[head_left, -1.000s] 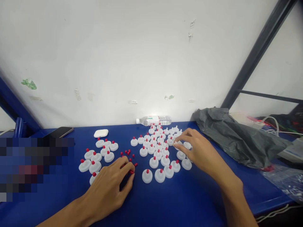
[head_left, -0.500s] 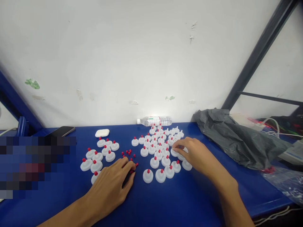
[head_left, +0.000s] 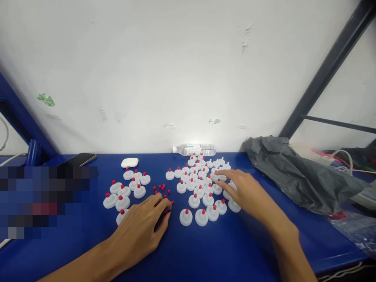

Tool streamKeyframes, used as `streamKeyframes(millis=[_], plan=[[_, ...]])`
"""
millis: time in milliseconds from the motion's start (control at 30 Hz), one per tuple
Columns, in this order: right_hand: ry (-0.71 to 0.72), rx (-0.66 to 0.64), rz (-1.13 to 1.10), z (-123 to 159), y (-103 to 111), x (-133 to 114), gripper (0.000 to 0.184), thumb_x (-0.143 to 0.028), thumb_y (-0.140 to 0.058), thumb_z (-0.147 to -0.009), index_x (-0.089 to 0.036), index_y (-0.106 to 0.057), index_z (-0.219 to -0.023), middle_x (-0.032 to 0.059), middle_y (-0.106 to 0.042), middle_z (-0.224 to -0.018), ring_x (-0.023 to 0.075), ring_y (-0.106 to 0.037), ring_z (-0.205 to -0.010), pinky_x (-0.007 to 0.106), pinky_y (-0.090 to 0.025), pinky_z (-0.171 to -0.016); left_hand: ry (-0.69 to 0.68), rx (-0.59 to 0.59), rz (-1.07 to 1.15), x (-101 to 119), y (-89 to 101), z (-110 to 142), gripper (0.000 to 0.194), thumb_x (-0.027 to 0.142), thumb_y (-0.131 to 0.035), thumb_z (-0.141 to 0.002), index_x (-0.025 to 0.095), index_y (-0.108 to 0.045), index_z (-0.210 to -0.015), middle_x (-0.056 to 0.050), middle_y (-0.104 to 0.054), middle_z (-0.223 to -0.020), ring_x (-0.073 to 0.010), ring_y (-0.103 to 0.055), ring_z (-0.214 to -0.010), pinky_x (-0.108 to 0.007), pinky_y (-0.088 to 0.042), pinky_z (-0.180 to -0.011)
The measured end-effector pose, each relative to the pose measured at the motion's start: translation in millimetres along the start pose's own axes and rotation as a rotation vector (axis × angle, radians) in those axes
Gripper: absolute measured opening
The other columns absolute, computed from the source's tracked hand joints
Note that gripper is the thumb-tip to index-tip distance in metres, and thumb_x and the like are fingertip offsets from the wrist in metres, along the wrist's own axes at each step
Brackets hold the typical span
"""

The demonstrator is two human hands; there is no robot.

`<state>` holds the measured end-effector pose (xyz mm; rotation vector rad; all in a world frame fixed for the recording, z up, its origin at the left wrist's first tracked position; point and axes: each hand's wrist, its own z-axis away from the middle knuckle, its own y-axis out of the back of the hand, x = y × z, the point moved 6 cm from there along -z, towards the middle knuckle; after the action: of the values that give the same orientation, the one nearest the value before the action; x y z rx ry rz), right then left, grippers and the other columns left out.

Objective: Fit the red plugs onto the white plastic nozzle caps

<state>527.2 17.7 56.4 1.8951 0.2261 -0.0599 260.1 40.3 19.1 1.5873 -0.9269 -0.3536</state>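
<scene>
My left hand [head_left: 147,223] rests low over the blue table, thumb and fingers curled together around a small red tip cap [head_left: 166,212]. Just beyond its fingers lie several loose red tip caps [head_left: 163,188]. My right hand [head_left: 239,192] is above the right-hand group of white nozzle lids, thumb and forefinger apart, holding nothing. Its forefinger is by a white nozzle lid [head_left: 214,176] with a red tip. Most lids in this group, such as the front lid [head_left: 186,217], wear red tips. Bare nozzles show on several lids at the back right [head_left: 226,166]. My right hand partly hides others.
On the left stands a smaller group of red-tipped nozzle lids [head_left: 122,203]. A white earbud case [head_left: 129,162] and a phone [head_left: 79,159] lie behind it. A plastic bottle [head_left: 195,149] lies along the wall. At right are a grey plastic bag [head_left: 279,168] and a clear bag [head_left: 355,231].
My right thumb and forefinger have spread from a near pinch, and a red tip now shows by the forefinger. My left hand stays by the loose caps. The view has shifted slightly.
</scene>
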Motion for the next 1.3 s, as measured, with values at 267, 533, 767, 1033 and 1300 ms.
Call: streamKeyframes(millis=[267,533,767,1033,1300], plan=[[0.054,-0.008,0.087,-3.4,-25.7,1.6,0.042,-0.044,-0.036,-0.107,-0.024,-0.064,-0.132,0.0094,-0.067,-0.132,0.0296,-0.059,-0.122,0.052,-0.045,-0.101,-0.050,0.060,0.041,4.2,5.6,-1.2,0.020,0.025,-0.039,-0.101,0.024,-0.059,-0.103,-0.003,-0.066,-0.098,-0.0199,-0.067,-0.088,-0.029,-0.045,-0.063],[0.076,0.301,-0.036,-3.7,28.8,-35.6,0.030,-0.043,-0.055,-0.100,-0.024,-0.065,-0.120,0.0074,-0.073,-0.119,0.0282,-0.064,-0.115,0.049,-0.042,-0.104,-0.083,0.175,0.151,9.4,21.2,2.5,0.021,0.023,-0.039,-0.101,0.025,-0.059,-0.106,-0.003,-0.066,-0.097,-0.0176,-0.066,-0.082,-0.028,-0.046,-0.066],[0.184,0.020,-0.510,12.8,28.8,-107.3,0.023,-0.029,-0.058,-0.099,-0.032,-0.057,-0.122,-0.0015,-0.070,-0.118,0.0183,-0.067,-0.107,0.031,-0.053,-0.089,-0.004,0.195,0.177,6.1,22.6,4.7,0.023,0.037,-0.044,-0.101,0.026,-0.052,-0.119,0.000,-0.069,-0.091,-0.0175,-0.066,-0.073,-0.029,-0.046,-0.064],[0.291,-0.201,-0.560,19.1,8.5,-136.4,0.024,-0.014,-0.061,-0.092,-0.027,-0.055,-0.112,-0.0010,-0.069,-0.110,0.0189,-0.065,-0.105,0.031,-0.049,-0.093,-0.093,0.103,0.181,3.8,15.6,2.9,0.018,0.035,-0.042,-0.104,0.025,-0.054,-0.096,0.002,-0.063,-0.083,-0.0149,-0.061,-0.068,-0.027,-0.040,-0.060],[0.284,-0.163,-0.575,17.8,6.1,-136.7,0.028,-0.021,-0.065,-0.093,-0.026,-0.053,-0.118,0.0002,-0.067,-0.117,0.0196,-0.063,-0.110,0.032,-0.051,-0.094,-0.124,0.066,0.218,5.5,15.3,3.9,0.023,0.031,-0.038,-0.105,0.022,-0.052,-0.090,0.002,-0.060,-0.078,-0.0138,-0.055,-0.061,-0.027,-0.037,-0.058]])
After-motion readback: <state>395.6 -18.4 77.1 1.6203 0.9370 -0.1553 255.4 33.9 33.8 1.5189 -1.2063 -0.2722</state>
